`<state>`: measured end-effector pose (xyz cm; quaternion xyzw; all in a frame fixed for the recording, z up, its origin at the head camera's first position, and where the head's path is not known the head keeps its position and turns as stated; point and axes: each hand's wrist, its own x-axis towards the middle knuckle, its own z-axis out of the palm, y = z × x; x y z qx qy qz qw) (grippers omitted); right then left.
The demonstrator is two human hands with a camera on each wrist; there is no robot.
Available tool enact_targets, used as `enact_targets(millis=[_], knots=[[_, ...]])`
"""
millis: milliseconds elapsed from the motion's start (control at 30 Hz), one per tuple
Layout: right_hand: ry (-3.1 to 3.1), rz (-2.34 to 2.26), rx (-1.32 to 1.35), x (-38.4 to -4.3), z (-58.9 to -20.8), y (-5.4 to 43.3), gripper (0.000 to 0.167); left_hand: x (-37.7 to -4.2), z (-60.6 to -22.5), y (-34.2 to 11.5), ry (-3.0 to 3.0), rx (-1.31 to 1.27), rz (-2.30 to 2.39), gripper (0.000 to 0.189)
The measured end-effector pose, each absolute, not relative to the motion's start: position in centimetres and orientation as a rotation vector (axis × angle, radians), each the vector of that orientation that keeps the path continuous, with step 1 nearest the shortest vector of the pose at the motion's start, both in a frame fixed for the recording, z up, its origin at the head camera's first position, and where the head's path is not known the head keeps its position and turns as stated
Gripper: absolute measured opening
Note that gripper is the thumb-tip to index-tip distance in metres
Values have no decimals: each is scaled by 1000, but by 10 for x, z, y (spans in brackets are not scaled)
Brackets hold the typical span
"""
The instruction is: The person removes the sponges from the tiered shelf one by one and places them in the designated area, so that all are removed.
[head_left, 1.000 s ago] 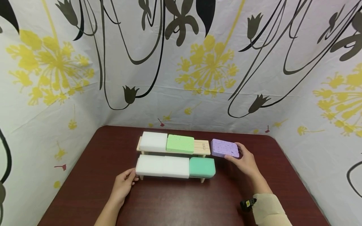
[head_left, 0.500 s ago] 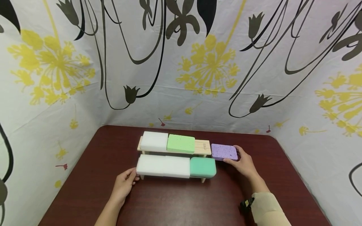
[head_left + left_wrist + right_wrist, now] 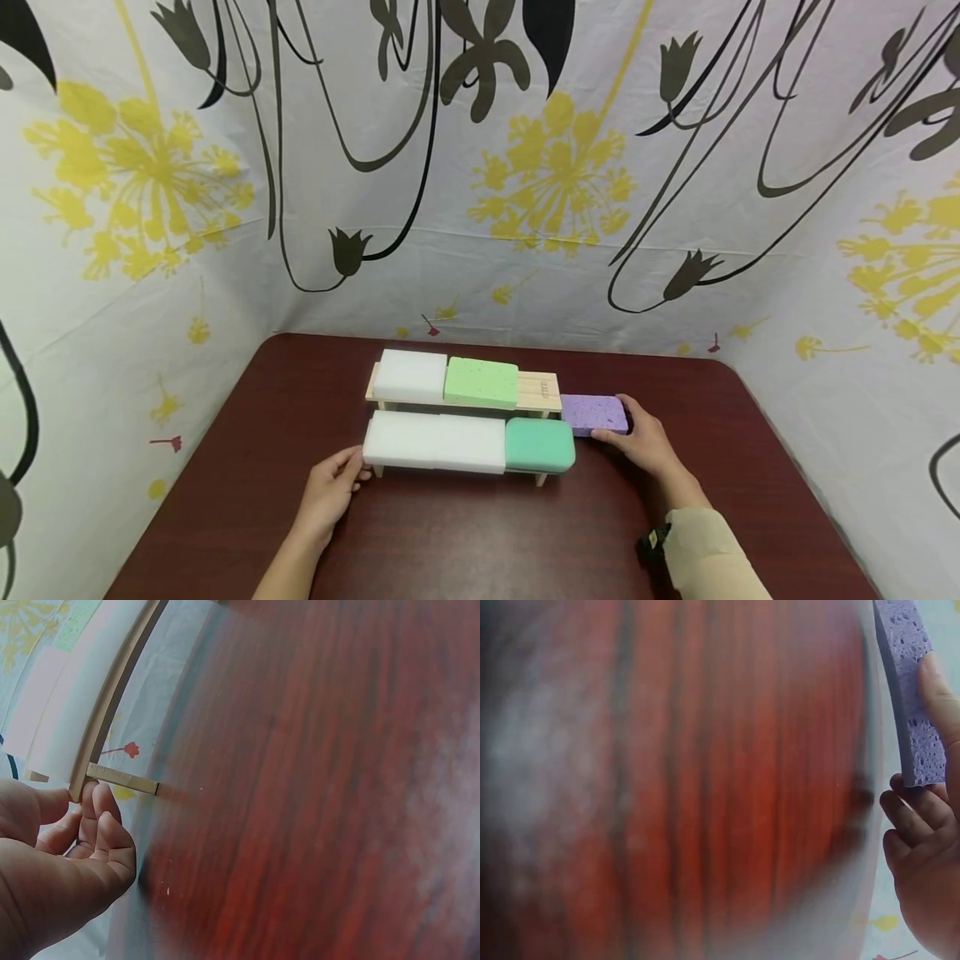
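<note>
My right hand (image 3: 648, 442) grips a purple sponge (image 3: 592, 414) by its right end, thumb on the near side. In the right wrist view the thumb lies on the pitted face of the sponge (image 3: 915, 690). The sponge is just right of a rear wooden rack (image 3: 540, 388), low beside its end. With thumb and fingers, my left hand (image 3: 327, 490) pinches the left end of the front wooden rack (image 3: 124, 694), near a small leg (image 3: 124, 778). On that front rack lie white sponges (image 3: 435, 442) and a teal sponge (image 3: 540, 444) at the right end.
The rear rack bears a white sponge (image 3: 409, 375) and a light green sponge (image 3: 482, 382); its right end is bare wood. Both racks stand on a dark red table (image 3: 465, 542). A flower-printed cloth (image 3: 420, 192) hangs behind and along the sides.
The purple sponge, in my right hand, has come down and toward me, slightly left, and its top face now shows less. My left hand keeps its place at the front rack.
</note>
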<state>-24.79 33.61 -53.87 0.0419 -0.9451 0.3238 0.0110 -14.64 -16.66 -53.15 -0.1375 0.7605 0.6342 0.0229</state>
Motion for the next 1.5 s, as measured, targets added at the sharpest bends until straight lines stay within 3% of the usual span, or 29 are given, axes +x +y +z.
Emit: enact_targets(millis=[633,1500], knots=[[-2975,969,183,-246,-538,335,101,-146,-532,-165,2357,-423,1970,36],[-2732,1206,298,-242,-473,299,74,-148,-534,-166,2380,-421,1954,35]])
